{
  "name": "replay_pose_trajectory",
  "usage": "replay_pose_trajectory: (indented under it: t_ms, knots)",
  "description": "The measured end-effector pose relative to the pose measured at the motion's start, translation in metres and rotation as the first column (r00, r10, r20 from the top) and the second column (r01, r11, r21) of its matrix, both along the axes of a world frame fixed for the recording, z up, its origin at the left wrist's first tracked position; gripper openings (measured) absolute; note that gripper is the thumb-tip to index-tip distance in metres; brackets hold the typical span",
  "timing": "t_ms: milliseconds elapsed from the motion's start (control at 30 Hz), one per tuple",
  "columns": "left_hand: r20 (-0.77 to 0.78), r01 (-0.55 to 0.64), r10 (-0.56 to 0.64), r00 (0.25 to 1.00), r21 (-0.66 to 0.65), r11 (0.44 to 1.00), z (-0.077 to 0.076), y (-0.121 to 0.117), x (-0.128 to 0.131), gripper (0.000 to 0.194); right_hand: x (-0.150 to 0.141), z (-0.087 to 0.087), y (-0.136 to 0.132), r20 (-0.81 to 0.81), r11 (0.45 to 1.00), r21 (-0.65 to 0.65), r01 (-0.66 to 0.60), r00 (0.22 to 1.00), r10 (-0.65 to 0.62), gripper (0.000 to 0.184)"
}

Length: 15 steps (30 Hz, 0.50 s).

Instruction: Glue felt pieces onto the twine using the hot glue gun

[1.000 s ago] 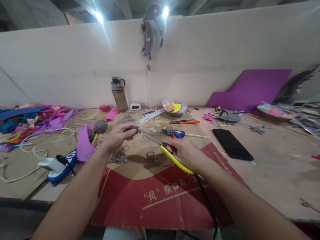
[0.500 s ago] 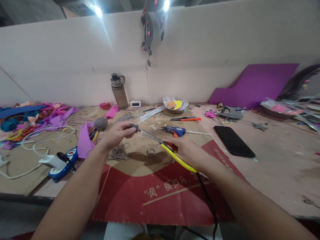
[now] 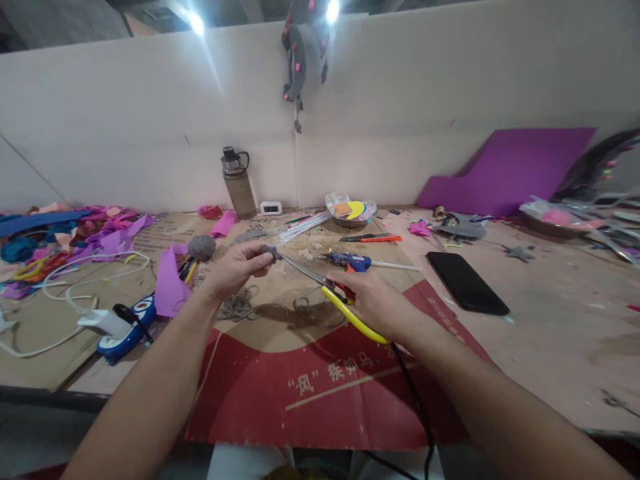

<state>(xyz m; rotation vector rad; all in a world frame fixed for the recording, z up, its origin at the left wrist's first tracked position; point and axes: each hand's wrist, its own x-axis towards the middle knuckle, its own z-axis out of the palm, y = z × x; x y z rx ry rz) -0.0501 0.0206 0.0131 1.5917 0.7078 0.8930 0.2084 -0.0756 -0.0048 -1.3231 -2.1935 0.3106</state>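
Observation:
Between the thumb and fingers of my left hand [image 3: 243, 265] is a small piece of grey felt [image 3: 271, 252], its shape mostly covered. My right hand [image 3: 373, 297] is wrapped round a pair of scissors [image 3: 350, 315] with yellow handles. Their blades point left, the tips at the right edge of the felt; I cannot tell whether they touch it. Loose grey yarn [image 3: 237, 305] lies on the cardboard below my left hand. Beyond my right hand rests a blue and orange glue gun [image 3: 350, 260] with a clear glue stick in its back.
Printed cardboard [image 3: 320, 413] covers the work area. A bottle [image 3: 239, 187] and a yarn ball [image 3: 201, 247] stand behind my left hand, with felt scraps [image 3: 117, 233] farther left. To the right lie a black phone [image 3: 466, 283], an orange-handled cutter [image 3: 380, 238] and a grey felt star [image 3: 519, 253].
The scissor blades have shifted slightly and look a little wider than before. My left hand and the grey felt have hardly moved.

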Motion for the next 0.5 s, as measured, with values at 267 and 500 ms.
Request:
replay_pose_trajectory:
  t_ms: [267, 500]
  knots:
    - [0.115, 0.034, -0.029, 0.993, -0.041, 0.999, -0.006, 0.0, 0.004, 0.026, -0.001, 0.0, -0.001, -0.081, 0.999, -0.046, -0.012, 0.997, 0.008, 0.015]
    - [0.122, -0.083, 0.089, 0.989, -0.049, 0.995, -0.007, 0.003, 0.008, 0.023, 0.002, -0.018, 0.008, -0.195, 0.997, -0.028, 0.07, 0.978, -0.074, 0.021]
